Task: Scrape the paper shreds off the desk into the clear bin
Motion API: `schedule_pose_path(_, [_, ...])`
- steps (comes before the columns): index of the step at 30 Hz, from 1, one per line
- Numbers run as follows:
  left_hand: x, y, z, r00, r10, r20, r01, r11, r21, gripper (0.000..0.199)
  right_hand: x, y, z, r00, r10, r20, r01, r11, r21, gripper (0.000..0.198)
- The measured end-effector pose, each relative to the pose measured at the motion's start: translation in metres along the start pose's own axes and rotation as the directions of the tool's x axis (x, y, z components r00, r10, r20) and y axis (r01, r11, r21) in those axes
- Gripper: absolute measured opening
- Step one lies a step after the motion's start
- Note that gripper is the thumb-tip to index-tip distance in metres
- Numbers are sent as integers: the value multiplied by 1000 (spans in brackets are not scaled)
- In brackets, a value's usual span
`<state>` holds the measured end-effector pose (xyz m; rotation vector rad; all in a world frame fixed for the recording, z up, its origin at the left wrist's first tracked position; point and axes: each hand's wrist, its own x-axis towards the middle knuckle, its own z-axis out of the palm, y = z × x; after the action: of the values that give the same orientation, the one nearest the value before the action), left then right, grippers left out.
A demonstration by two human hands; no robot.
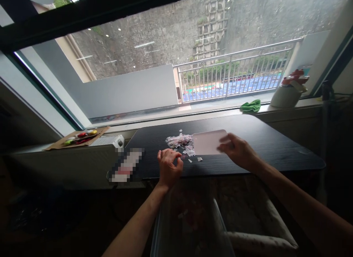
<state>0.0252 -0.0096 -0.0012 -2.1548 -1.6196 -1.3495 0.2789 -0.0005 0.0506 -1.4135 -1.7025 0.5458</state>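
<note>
On the dark table (275,154) lies a loose heap of small torn paper scraps (180,140), white and pinkish. A flat, pale pink card (209,142) with rounded corners meets the right side of this heap. My right hand (238,151) grips the card's right end between thumb and fingers; the fingertips are slightly blurred. At the heap's near edge is my left hand (170,164), its fingers curved and the thumb apart from them, with no object visible in it. Several stray scraps lie between the two hands.
Below the table's near edge stands a clear plastic bin (190,220) with some scraps inside. A green cloth (250,106) and a whitish container with a red top (286,93) sit on the windowsill. Left are cardboard (59,142) with colourful items and a radiator (107,140).
</note>
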Motion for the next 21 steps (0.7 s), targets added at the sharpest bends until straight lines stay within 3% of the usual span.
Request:
schedule_pose_path(6, [4, -4, 1, 994, -82, -78, 80, 996, -24, 18, 13, -7, 37, 997, -38, 68, 34, 998, 55, 12])
schedule_pose_path(21, [5, -10, 3, 963, -241, -121, 219, 961, -167, 24, 13, -10, 47, 988, -15, 152, -9, 988, 155, 9])
